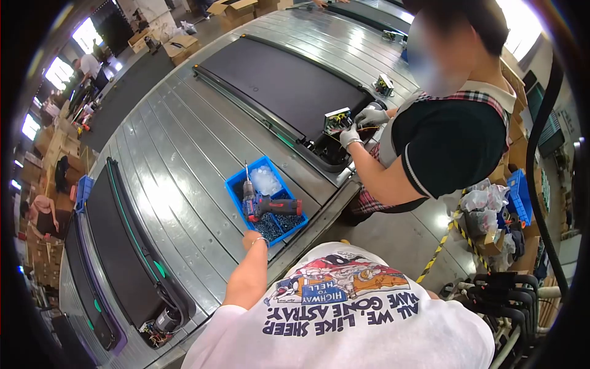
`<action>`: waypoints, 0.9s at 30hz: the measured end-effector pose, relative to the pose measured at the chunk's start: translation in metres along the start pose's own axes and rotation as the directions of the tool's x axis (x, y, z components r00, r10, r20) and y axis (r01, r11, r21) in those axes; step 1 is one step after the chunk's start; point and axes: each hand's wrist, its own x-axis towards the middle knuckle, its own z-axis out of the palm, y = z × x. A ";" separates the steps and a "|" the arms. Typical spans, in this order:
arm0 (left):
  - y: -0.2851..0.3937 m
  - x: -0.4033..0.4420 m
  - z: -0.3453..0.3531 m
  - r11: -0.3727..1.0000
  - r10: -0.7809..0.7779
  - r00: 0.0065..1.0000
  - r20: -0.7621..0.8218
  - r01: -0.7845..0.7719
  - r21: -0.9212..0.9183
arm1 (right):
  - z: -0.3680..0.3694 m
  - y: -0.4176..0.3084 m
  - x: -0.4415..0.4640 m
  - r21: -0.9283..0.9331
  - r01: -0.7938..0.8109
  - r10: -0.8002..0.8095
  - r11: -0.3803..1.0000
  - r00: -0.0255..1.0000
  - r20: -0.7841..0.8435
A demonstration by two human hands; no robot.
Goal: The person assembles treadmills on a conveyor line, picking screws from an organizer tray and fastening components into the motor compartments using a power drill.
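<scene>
My left hand (252, 238), with a thin bracelet at the wrist, is at the near left corner of a blue plastic bin (229, 184). It looks closed around the bin's edge, though most of its fingers are hidden. Across the bin lies a cordless drill (263, 205) with a long bit pointing away from me. Dark screws (268, 228) fill the near compartments, and a clear plastic bag (265, 180) sits in the far part. My right hand is out of view, below or behind my printed white shirt (344, 307).
At right, a co-worker in gloves (362, 126) handles a circuit board (337, 119) over a treadmill deck (283, 80) on the metal roller table (184, 144). More decks (126, 221) lie at left. Handle-like bars (504, 295) and yellow-black floor tape (439, 249) are at lower right.
</scene>
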 end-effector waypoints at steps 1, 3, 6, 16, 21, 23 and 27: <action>-0.002 0.001 0.007 1.000 0.005 1.000 -0.016 -0.005 0.025 | 0.003 -0.003 0.012 -0.024 -0.016 0.016 1.000 0.999 0.028; -0.002 -0.010 0.006 0.993 0.034 0.999 -0.022 -0.031 0.110 | 0.010 -0.007 0.025 -0.065 -0.037 0.041 0.997 0.997 0.065; 0.024 -0.045 -0.025 0.995 -0.046 0.998 -0.034 0.049 0.093 | 0.015 -0.005 0.031 -0.095 -0.047 0.056 0.994 0.994 0.092; 0.032 -0.054 -0.036 0.995 -0.059 0.998 -0.037 0.062 0.079 | 0.017 0.007 0.015 -0.127 -0.001 0.015 0.992 0.994 0.110; 0.027 -0.053 -0.030 0.978 0.081 0.997 0.002 -0.080 0.192 | 0.022 0.015 -0.006 -0.165 0.071 -0.050 0.984 0.991 0.125; 0.015 -0.040 -0.016 0.943 0.185 0.983 0.009 -0.180 0.281 | 0.028 0.016 -0.008 -0.167 0.117 -0.093 0.979 0.985 0.146; 0.018 -0.052 -0.028 0.970 0.179 0.984 0.020 -0.180 0.167 | 0.036 0.023 0.009 -0.180 0.175 -0.142 0.968 0.973 0.183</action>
